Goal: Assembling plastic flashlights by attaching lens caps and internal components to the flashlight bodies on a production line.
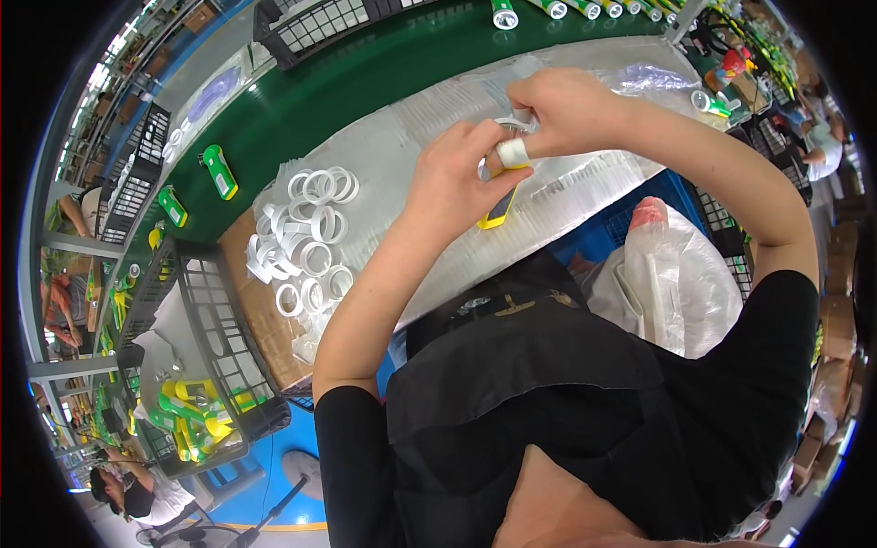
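Note:
Over the padded worktop, my left hand (pixel 457 173) is closed around a flashlight (pixel 498 217); its yellow-edged dark end sticks out below the fingers. My right hand (pixel 566 114) meets it from the right, with bent fingers pinching a whitish ring (pixel 519 122) at the flashlight's upper end. Fingers cover most of the body, and I cannot tell whether the ring is seated on it. A white wrap (pixel 513 152) circles a finger between the hands. Left of my left hand lies a loose pile of white plastic rings (pixel 318 219), some overlapping.
Beyond the worktop runs a green conveyor (pixel 365 87) bearing green-and-yellow flashlights (pixel 219 172). A black crate (pixel 228 315) with flashlight parts stands at left, another crate (pixel 320 27) at the far side. A white plastic bag (pixel 676 283) sits by my right side. People work at far left.

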{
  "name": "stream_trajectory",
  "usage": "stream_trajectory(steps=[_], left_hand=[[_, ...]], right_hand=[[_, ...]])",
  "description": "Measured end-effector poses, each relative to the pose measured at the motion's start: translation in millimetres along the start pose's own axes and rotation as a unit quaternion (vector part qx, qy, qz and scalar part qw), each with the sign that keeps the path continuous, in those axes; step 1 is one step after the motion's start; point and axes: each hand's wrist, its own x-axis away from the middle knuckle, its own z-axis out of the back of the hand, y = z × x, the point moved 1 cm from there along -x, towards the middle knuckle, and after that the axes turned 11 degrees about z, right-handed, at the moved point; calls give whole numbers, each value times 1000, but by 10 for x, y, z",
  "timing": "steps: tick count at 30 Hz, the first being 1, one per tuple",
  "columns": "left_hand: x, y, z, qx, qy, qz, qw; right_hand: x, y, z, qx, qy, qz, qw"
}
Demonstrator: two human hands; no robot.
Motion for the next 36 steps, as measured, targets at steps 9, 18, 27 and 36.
stream_trajectory(steps=[9, 18, 27, 36], left_hand=[[-42, -24, 11, -5, -15, -7, 1000], [-33, -17, -16, 12, -8, -26, 1000], [-20, -59, -7, 8, -23, -53, 998], [126, 183, 362, 407, -501, 344, 682]], right_hand=[[-58, 45, -96, 44, 57, -37, 997], [27, 74, -254, -58, 155, 8, 986], [166, 96, -252, -110, 236, 91, 961], [228, -117, -230, -114, 303, 275, 905]])
